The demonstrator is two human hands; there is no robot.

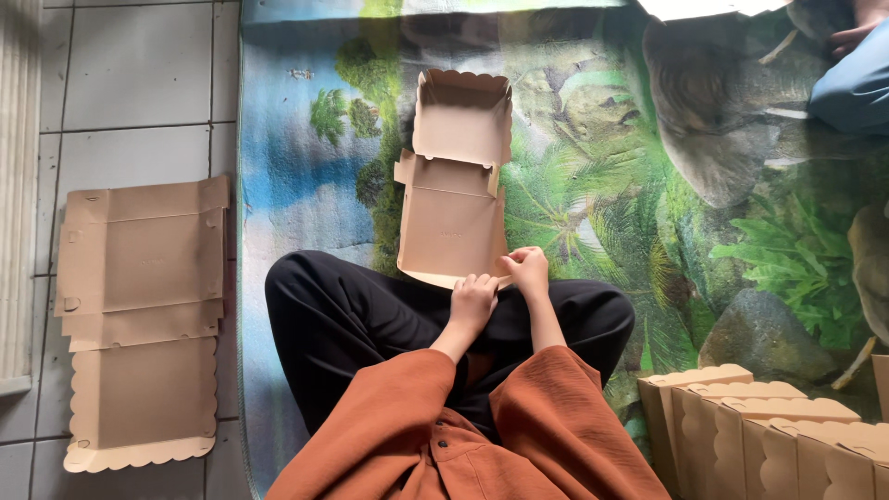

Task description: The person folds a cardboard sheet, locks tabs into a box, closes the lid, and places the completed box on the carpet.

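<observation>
The left hand (472, 301) rests with its fingers curled over the near edge of a brown cardboard box (454, 199), pressing that edge down, and the right hand (530, 268) pinches the same edge just beside it, at the near right corner, thumb and fingers closed narrowly on the flap. The box lies on a printed jungle mat (648, 213), directly in front of the person's crossed legs in black trousers (352, 319); its far half already stands up as a shallow tray with a scalloped rim, while the near half is flat. By the look of it, the step in hand is folding up the near side of the box, and the next move would call for lifting that flap and tucking its corner tab into the side wall, with one hand steadying the panel. To the person's left, on the tiled floor (130, 83), a stack of flat unfolded boxes (139, 324) lies well apart from the hands. At the lower right a row of finished boxes (769, 435) stands on edge near the knee. Another person's sleeve (857, 88) in blue shows at the top right corner, far from the work. Nothing lies between the hands and the box; only the knees crowd the near edge.
</observation>
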